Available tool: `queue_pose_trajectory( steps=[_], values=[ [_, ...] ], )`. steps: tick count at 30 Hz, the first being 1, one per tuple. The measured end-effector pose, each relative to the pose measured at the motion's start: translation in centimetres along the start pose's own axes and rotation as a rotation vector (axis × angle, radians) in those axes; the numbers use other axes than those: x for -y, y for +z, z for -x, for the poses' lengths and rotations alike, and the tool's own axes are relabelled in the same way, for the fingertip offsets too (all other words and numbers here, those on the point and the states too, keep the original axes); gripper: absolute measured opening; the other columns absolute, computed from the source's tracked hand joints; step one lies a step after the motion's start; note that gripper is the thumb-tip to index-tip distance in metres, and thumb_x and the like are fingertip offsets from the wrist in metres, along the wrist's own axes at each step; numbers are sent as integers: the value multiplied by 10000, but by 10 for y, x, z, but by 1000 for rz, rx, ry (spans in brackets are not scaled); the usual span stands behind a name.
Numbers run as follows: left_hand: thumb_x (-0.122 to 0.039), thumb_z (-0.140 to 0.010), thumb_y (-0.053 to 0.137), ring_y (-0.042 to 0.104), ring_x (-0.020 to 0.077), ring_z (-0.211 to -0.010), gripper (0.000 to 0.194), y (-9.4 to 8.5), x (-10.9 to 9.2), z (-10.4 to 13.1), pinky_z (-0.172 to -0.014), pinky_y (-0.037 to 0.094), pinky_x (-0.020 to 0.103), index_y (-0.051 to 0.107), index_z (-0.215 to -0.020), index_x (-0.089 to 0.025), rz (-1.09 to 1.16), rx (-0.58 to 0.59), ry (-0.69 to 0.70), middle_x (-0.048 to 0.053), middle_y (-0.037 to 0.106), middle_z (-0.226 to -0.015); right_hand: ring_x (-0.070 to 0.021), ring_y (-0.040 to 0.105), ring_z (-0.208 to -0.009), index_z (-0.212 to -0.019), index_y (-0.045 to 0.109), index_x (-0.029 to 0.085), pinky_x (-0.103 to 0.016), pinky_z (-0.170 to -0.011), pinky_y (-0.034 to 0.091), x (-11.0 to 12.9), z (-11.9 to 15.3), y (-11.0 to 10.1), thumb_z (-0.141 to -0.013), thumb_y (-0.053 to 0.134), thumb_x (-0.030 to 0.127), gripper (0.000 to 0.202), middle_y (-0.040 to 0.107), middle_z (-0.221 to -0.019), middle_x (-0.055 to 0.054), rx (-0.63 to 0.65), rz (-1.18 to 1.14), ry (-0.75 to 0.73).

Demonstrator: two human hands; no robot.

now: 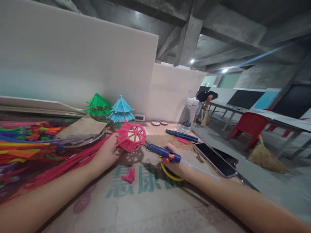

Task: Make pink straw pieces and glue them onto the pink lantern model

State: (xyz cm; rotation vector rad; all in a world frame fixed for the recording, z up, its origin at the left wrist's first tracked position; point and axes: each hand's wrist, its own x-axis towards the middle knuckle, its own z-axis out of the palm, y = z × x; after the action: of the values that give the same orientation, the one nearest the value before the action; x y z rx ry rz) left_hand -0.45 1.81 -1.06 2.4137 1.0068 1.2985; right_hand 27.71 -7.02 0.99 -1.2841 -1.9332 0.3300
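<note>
Cardboard (136, 210) beneath; left grip (108, 152) holds pink canopy (123, 137), right grip (174, 166) glue gun (157, 151)

a craft workshop, shown by concrete beams (190, 38), a glue gun (161, 152) and bundled coloured stems (21, 152).

Pink spoked craft piece (128, 137); dark-blue glue gun (160, 151); far left, green tower (97, 104) and light-blue tower (120, 106); brown cardboard (102, 212) printed in green
</note>
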Motion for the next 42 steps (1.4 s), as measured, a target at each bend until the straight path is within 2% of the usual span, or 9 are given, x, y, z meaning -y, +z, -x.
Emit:
queue_pose_trajectory(
  steps=[7, 14, 18, 21, 26, 34, 38, 42],
  values=[
    [-179, -815, 545, 514, 297, -1210, 405, 1, 4, 1, -1056, 397, 499, 516, -1219, -188, -5, -3, -3, 124, 560, -1248, -139, 560, -654, -910, 585, 228, -237, -595, 413, 2, -1, -1, -758, 658, 300, 183, 647, -767, 20, 14, -4, -20],
    [-204, -816, 528, 518, 311, -1211, 388, 2, 6, 2, -1041, 412, 502, 507, -1204, -191, -6, -12, -21, 127, 567, -1246, -148, 584, -657, -887, 600, 226, -243, -597, 420, 7, 0, -2, -718, 721, 359, 246, 658, -746, 24, 12, -43, 39],
    [-234, -817, 532, 523, 324, -1203, 385, 2, 6, 2, -1027, 422, 502, 514, -1197, -175, -19, -14, -13, 135, 578, -1237, -149, 598, -684, -842, 600, 219, -244, -631, 439, 7, 0, -3, -711, 734, 363, 236, 669, -769, 17, 29, -74, 25],
    [-239, -825, 525, 530, 326, -1191, 371, 1, 5, 2, -1017, 425, 508, 514, -1188, -164, -27, -3, -27, 143, 581, -1229, -147, 582, -655, -809, 582, 217, -241, -605, 428, 6, 0, -3, -714, 731, 391, 248, 653, -726, 22, 11, -35, 19],
    [-224, -819, 511, 497, 324, -1227, 389, -2, -3, 0, -1053, 376, 527, 510, -1205, -171, -22, 32, -38, 146, 561, -1257, -159, 624, -700, -851, 586, 227, -252, -643, 461, 4, 1, -1, -741, 717, 394, 239, 693, -780, 13, 33, -46, 20],
    [-240, -832, 525, 537, 311, -1154, 315, -1, -1, 2, -1020, 406, 489, 544, -1134, -153, -70, 25, -50, 131, 589, -1172, -150, 600, -666, -851, 584, 217, -247, -603, 440, 7, 1, -4, -764, 682, 383, 211, 666, -755, 13, 44, -25, -13],
    [-201, -816, 546, 526, 286, -1178, 412, -4, -10, 2, -1030, 409, 444, 508, -1222, -148, -17, 13, -63, 120, 572, -1224, -156, 580, -644, -802, 576, 211, -257, -592, 435, 12, -1, -6, -741, 689, 413, 239, 649, -723, 8, 17, -28, -2],
    [-196, -828, 537, 519, 287, -1185, 404, -5, -12, 1, -1042, 396, 436, 531, -1229, -146, -24, 21, -58, 120, 571, -1234, -194, 628, -718, -817, 575, 213, -294, -639, 464, 16, -2, -7, -753, 660, 412, 226, 695, -782, -29, 30, -80, 33]
  ],
)
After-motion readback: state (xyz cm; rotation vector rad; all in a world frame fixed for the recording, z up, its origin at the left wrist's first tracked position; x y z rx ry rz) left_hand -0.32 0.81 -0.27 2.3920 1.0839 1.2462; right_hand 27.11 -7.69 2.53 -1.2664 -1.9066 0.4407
